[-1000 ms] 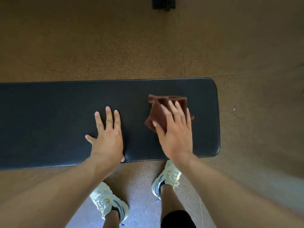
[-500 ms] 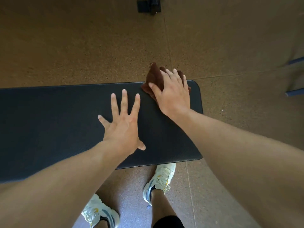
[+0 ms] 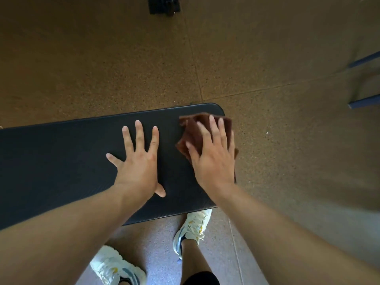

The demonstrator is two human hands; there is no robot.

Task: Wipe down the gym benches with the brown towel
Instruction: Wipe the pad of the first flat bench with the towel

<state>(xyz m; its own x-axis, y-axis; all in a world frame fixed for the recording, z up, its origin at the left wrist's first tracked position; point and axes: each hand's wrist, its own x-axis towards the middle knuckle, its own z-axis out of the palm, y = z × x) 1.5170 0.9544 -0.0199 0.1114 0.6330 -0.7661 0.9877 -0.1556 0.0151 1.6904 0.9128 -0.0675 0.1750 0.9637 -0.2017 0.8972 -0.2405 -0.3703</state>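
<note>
A black padded gym bench (image 3: 61, 161) runs from the left edge to just right of centre. The brown towel (image 3: 190, 132), folded and crumpled, lies on the bench's right end and hangs a little over that edge. My right hand (image 3: 213, 157) presses flat on the towel with fingers spread. My left hand (image 3: 137, 161) rests palm down on the bare pad just left of the towel, fingers apart, holding nothing.
Brown speckled floor surrounds the bench. A small black object (image 3: 163, 5) sits on the floor at the top. Blue metal bars (image 3: 364, 101) show at the right edge. My two white sneakers (image 3: 193, 229) stand below the bench's near edge.
My right hand slid the towel from the far edge of the bench toward its right end and back toward me. My left hand stayed planted on the pad.
</note>
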